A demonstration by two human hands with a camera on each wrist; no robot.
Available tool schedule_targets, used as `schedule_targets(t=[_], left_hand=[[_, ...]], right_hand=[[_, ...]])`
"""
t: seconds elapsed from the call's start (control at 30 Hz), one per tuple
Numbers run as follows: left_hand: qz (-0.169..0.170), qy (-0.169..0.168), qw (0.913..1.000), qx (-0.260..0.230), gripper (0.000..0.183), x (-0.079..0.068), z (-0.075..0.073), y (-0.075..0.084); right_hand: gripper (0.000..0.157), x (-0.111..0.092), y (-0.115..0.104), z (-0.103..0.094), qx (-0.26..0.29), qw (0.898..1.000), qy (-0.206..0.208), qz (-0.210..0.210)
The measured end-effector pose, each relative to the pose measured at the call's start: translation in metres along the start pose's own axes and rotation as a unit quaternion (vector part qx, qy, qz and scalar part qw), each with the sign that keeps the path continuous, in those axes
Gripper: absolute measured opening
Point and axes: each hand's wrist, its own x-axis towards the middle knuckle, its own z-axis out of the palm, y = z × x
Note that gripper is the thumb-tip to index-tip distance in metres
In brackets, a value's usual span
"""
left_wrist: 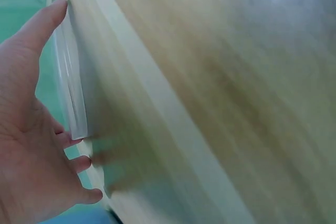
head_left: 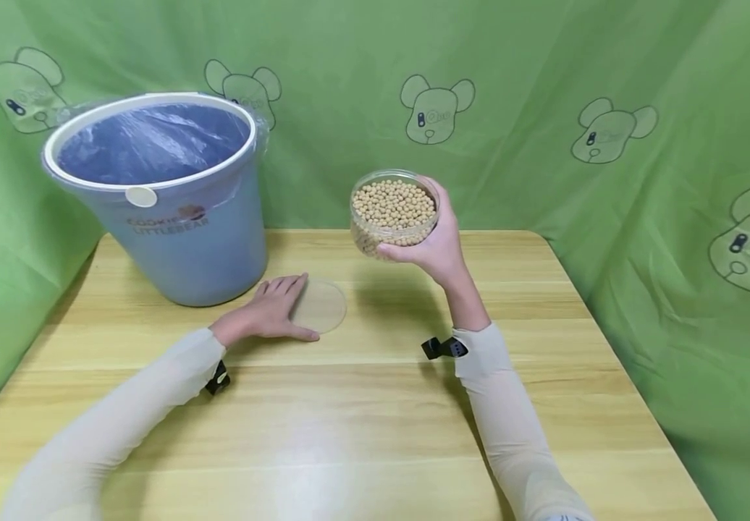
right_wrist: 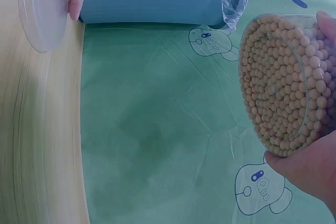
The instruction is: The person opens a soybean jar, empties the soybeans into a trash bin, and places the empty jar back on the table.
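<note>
My right hand (head_left: 436, 246) grips a round clear plastic jar (right_wrist: 286, 85) full of dried soybeans (head_left: 393, 204), held up above the far part of the table. The jar's top is uncovered, and its fingers wrap the right side, thumb in front. On the table, my left hand (head_left: 272, 307) spreads its thumb and fingers at the left edge of a round clear lid (head_left: 324, 307). In the left wrist view the lid (left_wrist: 76, 87) appears nearly edge-on between thumb and fingers. Part of the lid is hidden under the hand in the head view.
A large blue bucket (head_left: 192, 246) with a white rim and clear plastic liner stands at the back left, close beyond my left hand. Green cloth (head_left: 342, 43) with bear drawings hangs behind and beside the wooden table (head_left: 349, 427).
</note>
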Motion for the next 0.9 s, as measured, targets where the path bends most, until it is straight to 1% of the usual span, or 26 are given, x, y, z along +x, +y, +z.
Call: schedule_targets(t=[0.17, 0.23, 0.3, 0.37, 0.43, 0.47, 0.5, 0.53, 0.57, 0.6, 0.63, 0.7, 0.77, 0.8, 0.87, 0.9], left_hand=[[0.011, 0.017, 0.9997, -0.012, 0.135, 0.002, -0.005, 0.002], [0.023, 0.035, 0.999, -0.019, 0.133, 0.003, -0.011, 0.004], [0.036, 0.059, 0.9972, -0.028, 0.129, 0.002, -0.021, 0.008], [0.053, 0.098, 0.9934, -0.029, 0.123, 0.0, -0.036, 0.015], [0.074, 0.149, 0.9858, -0.024, 0.112, -0.005, -0.054, 0.023], [0.087, 0.18, 0.9796, -0.02, 0.105, -0.009, -0.063, 0.028], [0.102, 0.217, 0.9707, -0.016, 0.098, -0.013, -0.072, 0.033], [0.118, 0.255, 0.9596, -0.01, 0.09, -0.019, -0.082, 0.039], [0.135, 0.296, 0.9454, -0.004, 0.083, -0.024, -0.09, 0.043], [0.151, 0.338, 0.9292, 0.003, 0.076, -0.029, -0.098, 0.048], [0.163, 0.381, 0.9101, 0.014, 0.07, -0.034, -0.106, 0.051], [0.171, 0.468, 0.8663, 0.03, 0.058, -0.043, -0.12, 0.055], [0.153, 0.548, 0.8211, 0.044, 0.049, -0.049, -0.13, 0.055], [0.137, 0.583, 0.7998, 0.045, 0.046, -0.051, -0.134, 0.054], [0.096, 0.64, 0.7617, 0.038, 0.04, -0.055, -0.138, 0.048], [0.073, 0.661, 0.7464, 0.033, 0.037, -0.056, -0.14, 0.045]], right_hand=[[0.113, -0.001, 0.002, -0.002, -0.015, 1.0, -0.001, 0.007], [0.114, -0.002, 0.003, -0.002, -0.017, 1.0, -0.001, 0.012], [0.114, -0.002, 0.004, -0.002, -0.018, 1.0, 0.0, 0.014], [0.113, -0.001, 0.004, -0.002, -0.02, 1.0, 0.001, 0.012], [0.113, -0.001, 0.004, -0.002, -0.02, 1.0, 0.001, 0.01], [0.113, -0.001, 0.004, -0.002, -0.02, 1.0, 0.0, 0.009], [0.113, -0.001, 0.004, -0.001, -0.021, 1.0, -0.001, 0.01], [0.113, -0.001, 0.004, -0.001, -0.021, 1.0, -0.001, 0.011], [0.113, -0.002, 0.004, -0.001, -0.02, 1.0, -0.002, 0.014], [0.113, -0.002, 0.004, -0.001, -0.02, 1.0, -0.002, 0.017], [0.113, -0.002, 0.004, -0.001, -0.02, 1.0, -0.001, 0.019], [0.112, -0.001, 0.005, -0.001, -0.021, 1.0, -0.001, 0.022], [0.113, 0.002, 0.011, -0.002, -0.021, 1.0, 0.0, 0.022], [0.113, 0.003, 0.015, -0.002, -0.022, 1.0, 0.0, 0.022], [0.115, 0.005, 0.022, -0.003, -0.024, 0.999, 0.001, 0.022], [0.116, 0.006, 0.027, -0.004, -0.026, 0.999, 0.001, 0.022]])
